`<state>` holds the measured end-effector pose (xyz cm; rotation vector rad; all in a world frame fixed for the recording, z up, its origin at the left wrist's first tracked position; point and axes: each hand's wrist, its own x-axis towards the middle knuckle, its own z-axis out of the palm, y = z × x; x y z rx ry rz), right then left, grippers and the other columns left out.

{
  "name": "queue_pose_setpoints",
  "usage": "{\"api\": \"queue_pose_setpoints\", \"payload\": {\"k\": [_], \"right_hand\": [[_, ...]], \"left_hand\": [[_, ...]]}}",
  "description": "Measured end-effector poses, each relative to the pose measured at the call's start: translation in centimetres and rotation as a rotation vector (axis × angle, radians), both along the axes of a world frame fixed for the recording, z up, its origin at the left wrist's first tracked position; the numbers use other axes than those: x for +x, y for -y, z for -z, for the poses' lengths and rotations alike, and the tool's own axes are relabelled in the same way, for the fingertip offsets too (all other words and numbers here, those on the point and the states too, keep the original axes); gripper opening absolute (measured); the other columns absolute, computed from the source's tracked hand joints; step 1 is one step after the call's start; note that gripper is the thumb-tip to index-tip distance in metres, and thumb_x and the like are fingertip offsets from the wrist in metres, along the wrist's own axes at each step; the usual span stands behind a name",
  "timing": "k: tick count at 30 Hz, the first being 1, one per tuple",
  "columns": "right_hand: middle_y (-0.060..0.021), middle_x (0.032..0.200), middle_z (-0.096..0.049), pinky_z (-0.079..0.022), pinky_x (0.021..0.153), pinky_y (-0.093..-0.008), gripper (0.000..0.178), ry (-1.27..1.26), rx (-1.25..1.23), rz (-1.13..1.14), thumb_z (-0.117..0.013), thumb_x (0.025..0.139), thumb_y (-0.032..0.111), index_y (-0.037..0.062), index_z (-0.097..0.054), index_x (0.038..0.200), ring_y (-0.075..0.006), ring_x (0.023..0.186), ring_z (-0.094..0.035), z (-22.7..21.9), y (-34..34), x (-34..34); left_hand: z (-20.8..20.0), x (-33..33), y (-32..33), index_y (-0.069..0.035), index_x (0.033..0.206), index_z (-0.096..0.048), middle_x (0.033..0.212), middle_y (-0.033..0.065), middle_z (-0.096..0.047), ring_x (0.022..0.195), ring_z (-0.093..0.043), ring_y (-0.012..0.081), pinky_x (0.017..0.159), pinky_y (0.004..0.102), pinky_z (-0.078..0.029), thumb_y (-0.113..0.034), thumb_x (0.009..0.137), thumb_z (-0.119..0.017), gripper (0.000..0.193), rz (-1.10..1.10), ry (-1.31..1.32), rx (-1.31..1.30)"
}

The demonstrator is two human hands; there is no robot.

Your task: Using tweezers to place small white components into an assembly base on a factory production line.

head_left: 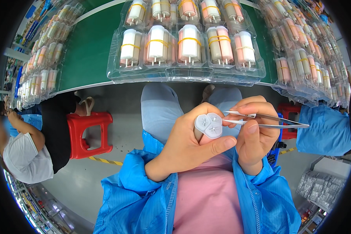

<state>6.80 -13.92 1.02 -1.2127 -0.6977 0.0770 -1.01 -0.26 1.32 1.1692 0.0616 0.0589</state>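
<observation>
Far to the left of the left hand [183, 146], a co-worker [25, 150] in a white sleeve and dark top sits low beside a red stool [85, 134] on the grey floor [121, 105]. Above them, a long clear tray [43, 66] of white and pink cylinders runs along the edge of the green tabletop [87, 46].

The left hand is curled shut around a small bundle of cylinders [208, 124], held upright over the lap, its white cross-marked end caps turned toward the camera; the thumb presses the bundle from below and the fingers wrap behind it. Straight above this hand, at the near edge of the tabletop, lies a clear blister tray [183, 74] filled with similar bundles [189, 43], each bound by a yellow rubber band with thin pins pointing down.

Just to the right, touching the left hand, the right hand [255, 134] is pinched closed on metal tweezers [267, 120], thumb and forefinger squeezing the arms. The tips point left and meet the right end cap of the bundle. Both forearms wear blue smock sleeves [140, 187] over a pink shirt.

Further right of the right hand, another tray [312, 58] of cylinders curves away, and a second person's blue sleeve [325, 130] shows beneath it.
</observation>
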Motion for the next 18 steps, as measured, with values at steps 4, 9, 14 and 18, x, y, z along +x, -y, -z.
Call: {"api": "queue_pose_setpoints", "payload": {"k": [4, 9, 14, 18], "right_hand": [[-0.0190, 0.096, -0.059, -0.049, 0.074, -0.0290, 0.022, -0.018, -0.001, 0.004, -0.062, 0.086, 0.010, -0.0059, -0.059, 0.101, -0.0199, 0.084, -0.057, -0.1, -0.1, -0.1], [-0.0191, 0.095, -0.059, -0.049, 0.074, -0.0291, 0.022, -0.013, -0.003, -0.003, -0.062, 0.086, 0.009, -0.0060, -0.059, 0.101, -0.0202, 0.084, -0.057, 0.1, 0.0, -0.1], [-0.0193, 0.094, -0.058, -0.052, 0.071, -0.0298, 0.021, 0.083, 0.025, 0.068, -0.059, 0.087, 0.010, -0.0061, -0.058, 0.100, -0.0211, 0.084, -0.058, -0.4, -0.1, 0.4], [-0.0181, 0.097, -0.056, -0.052, 0.068, -0.0288, 0.016, 0.414, 0.049, 0.415, -0.055, 0.090, 0.007, -0.0054, -0.057, 0.100, -0.0207, 0.085, -0.057, -1.0, -0.2, 6.0]], "left_hand": [[0.0, 0.0, 0.0, -0.004, 0.099, -0.056, 0.094, 0.0028, -0.062, 0.087, -0.054, 0.0066, 0.074, 0.0231, -0.044, -0.016, 0.078, -0.077, 0.032, -0.002, -0.001, 0.000], [0.0, -0.1, 0.0, -0.004, 0.098, -0.056, 0.091, 0.0017, -0.060, 0.084, -0.052, 0.0058, 0.072, 0.0229, -0.043, -0.017, 0.078, -0.077, 0.032, 0.002, -0.027, -0.002], [-0.7, -0.1, -0.3, -0.004, 0.100, -0.055, 0.089, 0.0007, -0.058, 0.082, -0.050, 0.0050, 0.070, 0.0218, -0.042, -0.015, 0.076, -0.078, 0.034, 0.000, -0.082, 0.151], [-2.5, -0.3, -1.5, -0.002, 0.112, -0.051, 0.087, 0.0060, -0.057, 0.076, -0.054, 0.0105, 0.066, 0.0233, -0.043, -0.012, 0.076, -0.073, 0.044, -0.024, -0.003, 0.098]]}}
